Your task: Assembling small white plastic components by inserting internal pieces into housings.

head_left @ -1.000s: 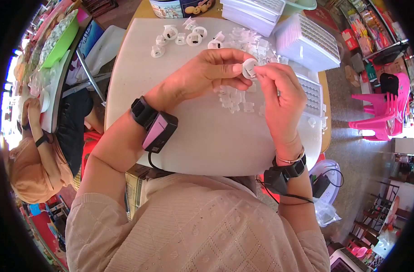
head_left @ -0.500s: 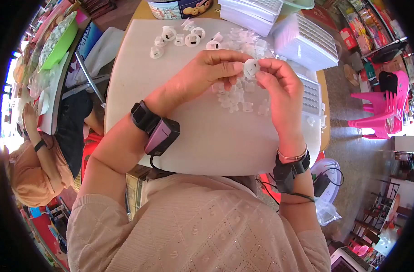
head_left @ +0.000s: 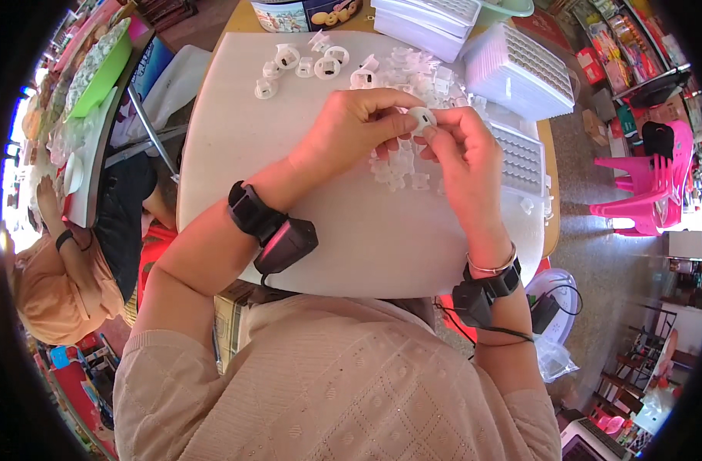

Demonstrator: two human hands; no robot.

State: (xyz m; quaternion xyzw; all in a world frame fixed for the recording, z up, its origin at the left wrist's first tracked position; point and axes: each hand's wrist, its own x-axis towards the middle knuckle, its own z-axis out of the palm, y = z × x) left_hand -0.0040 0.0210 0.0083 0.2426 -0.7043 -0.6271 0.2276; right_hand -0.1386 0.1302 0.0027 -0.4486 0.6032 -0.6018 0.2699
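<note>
Small white part (head_left: 422,117) between both hands

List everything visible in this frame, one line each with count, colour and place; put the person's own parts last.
small plastic part: one, white, pinched between both hands' fingertips
loose plastic parts: a heap, too many to count, clear-white, on the board under the hands
ring-shaped parts: about six, white, far-left area of the board
work board: one, white, covering the table
grid trays: several, pale lilac-white, far-right of the board
cookie tin: one, dark, far edge
plastic chairs: stacked, pink, on the floor at right
another person: one, orange-tan top, at left
wrist devices: two, black, one on each wrist
left hand: holding the small part
right hand: holding the same part
</note>
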